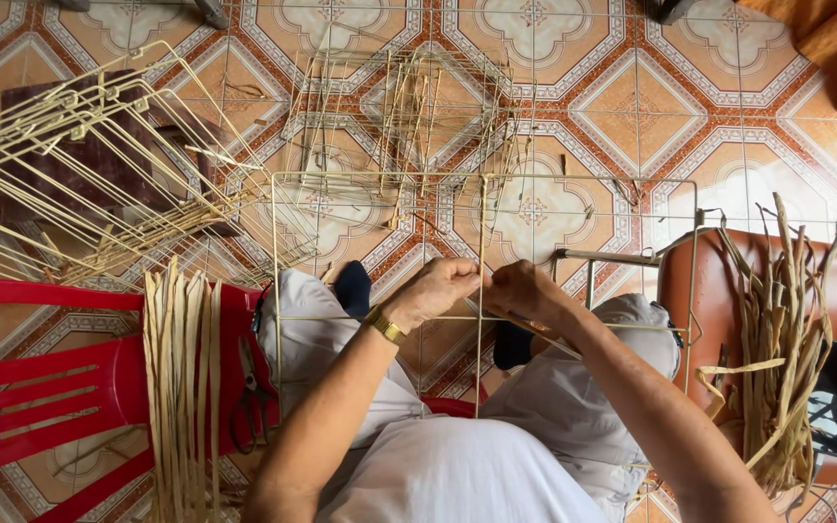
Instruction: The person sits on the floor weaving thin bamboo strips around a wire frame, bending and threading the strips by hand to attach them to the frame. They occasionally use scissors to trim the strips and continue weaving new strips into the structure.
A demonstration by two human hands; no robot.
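While seated: person held wire frame (481,203) over lap.
Left hand (435,288): fingers pinched shut on centre rod.
Right hand (523,290): fingers closed on strip.
Fibre strips (181,368): 9 o'clock, on red chair (41,387).

A thin cream-painted metal wire frame (481,242) looks smooth at centre. Dry, matt tan reed strips (181,387) drape a glossy red plastic chair (41,387) at lower left, over a glazed patterned tile floor (632,87).
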